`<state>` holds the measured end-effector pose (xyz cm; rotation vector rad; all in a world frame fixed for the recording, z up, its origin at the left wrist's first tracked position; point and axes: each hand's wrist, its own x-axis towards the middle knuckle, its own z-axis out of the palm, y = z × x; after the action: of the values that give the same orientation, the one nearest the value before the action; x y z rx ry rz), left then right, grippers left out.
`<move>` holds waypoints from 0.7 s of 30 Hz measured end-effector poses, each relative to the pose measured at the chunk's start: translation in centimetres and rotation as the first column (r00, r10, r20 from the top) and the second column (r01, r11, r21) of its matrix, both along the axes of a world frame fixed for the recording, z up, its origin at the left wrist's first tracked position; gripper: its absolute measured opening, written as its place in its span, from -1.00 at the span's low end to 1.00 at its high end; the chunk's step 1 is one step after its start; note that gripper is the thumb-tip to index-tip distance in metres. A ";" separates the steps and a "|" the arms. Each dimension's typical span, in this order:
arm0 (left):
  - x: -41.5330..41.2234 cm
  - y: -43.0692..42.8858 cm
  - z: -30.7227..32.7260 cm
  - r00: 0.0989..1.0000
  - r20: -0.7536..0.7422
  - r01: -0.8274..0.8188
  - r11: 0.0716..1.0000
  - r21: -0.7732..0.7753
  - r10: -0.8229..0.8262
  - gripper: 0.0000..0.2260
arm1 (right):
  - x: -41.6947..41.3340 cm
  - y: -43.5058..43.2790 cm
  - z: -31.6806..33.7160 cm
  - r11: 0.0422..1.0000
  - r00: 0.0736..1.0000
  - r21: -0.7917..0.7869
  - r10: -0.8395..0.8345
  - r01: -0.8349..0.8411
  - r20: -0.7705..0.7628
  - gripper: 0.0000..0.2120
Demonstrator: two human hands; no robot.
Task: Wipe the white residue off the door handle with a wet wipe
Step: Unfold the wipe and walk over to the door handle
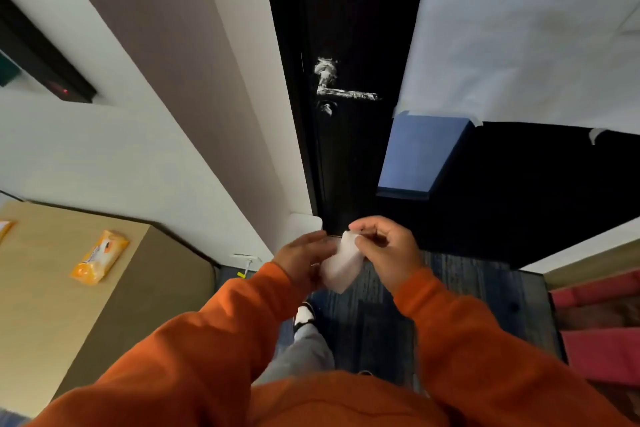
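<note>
A dark door stands ahead, and its lever handle (348, 94) is smeared with white residue, with more white on the plate above and on the lock below. Well below the handle, in front of my chest, both hands hold a white wet wipe (341, 263). My left hand (303, 258) grips its lower left part. My right hand (386, 250) pinches its top edge between thumb and fingers. The wipe is folded and hangs between the two hands, apart from the door. Orange sleeves cover both arms.
An orange wet wipe pack (98, 256) lies on a tan cabinet (41, 315) at the left. A white wall (138, 156) flanks the door on the left. A blue panel (420, 156) and white sheet (526, 28) are at the right, red cushions (602, 340) lower right.
</note>
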<state>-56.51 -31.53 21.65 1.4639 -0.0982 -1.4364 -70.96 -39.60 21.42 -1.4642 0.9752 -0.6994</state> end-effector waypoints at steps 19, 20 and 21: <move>12.3 -10.5 0.2 0.950 0.069 0.313 0.937 -0.154 -0.306 -0.77 | 11.4 -9.9 3.4 0.996 0.996 -0.083 -0.018 0.011 -0.083 -0.69; 12.6 -11.1 0.0 0.944 0.102 0.327 0.930 -0.168 -0.314 -0.82 | 11.5 -10.4 3.5 0.994 0.995 -0.105 -0.050 0.040 -0.092 -0.69; 12.9 -11.7 0.0 0.939 0.142 0.335 0.925 -0.177 -0.313 -0.88 | 11.4 -10.9 3.7 0.990 0.991 -0.124 -0.079 0.065 -0.106 -0.70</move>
<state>-43.59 -43.18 21.68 1.4044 -0.5632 -1.5554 -59.59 -50.54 25.08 -1.5936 1.0914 -0.7463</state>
